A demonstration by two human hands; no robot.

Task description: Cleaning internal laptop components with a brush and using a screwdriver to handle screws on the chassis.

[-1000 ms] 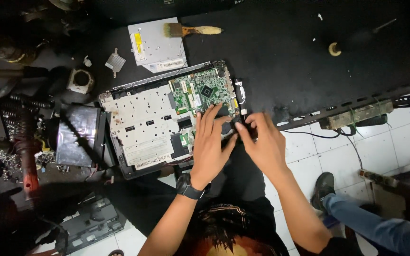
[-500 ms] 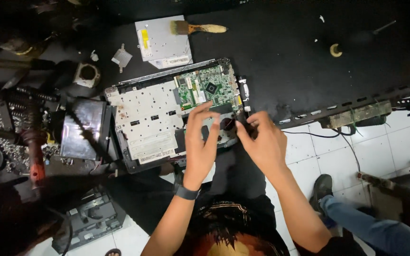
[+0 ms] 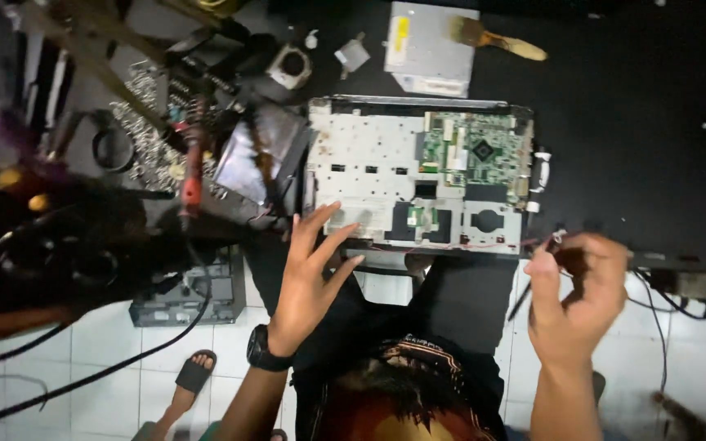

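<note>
Left hand (image 3: 308, 282) fingers spread open, tips on near edge of opened laptop chassis (image 3: 418, 175); right hand (image 3: 574, 298), right of chassis, fingers pinching small dark part (image 3: 561, 245).

Your left hand (image 3: 308, 278): forearm raised from below, wrist banded in black, palm down, fingers (image 3: 320, 224) spread and extended forward. Your right hand (image 3: 578, 298): lifted beside it, well apart, fingers curled inward, seemingly pinching something small and dark; blur hides the grip.
</note>
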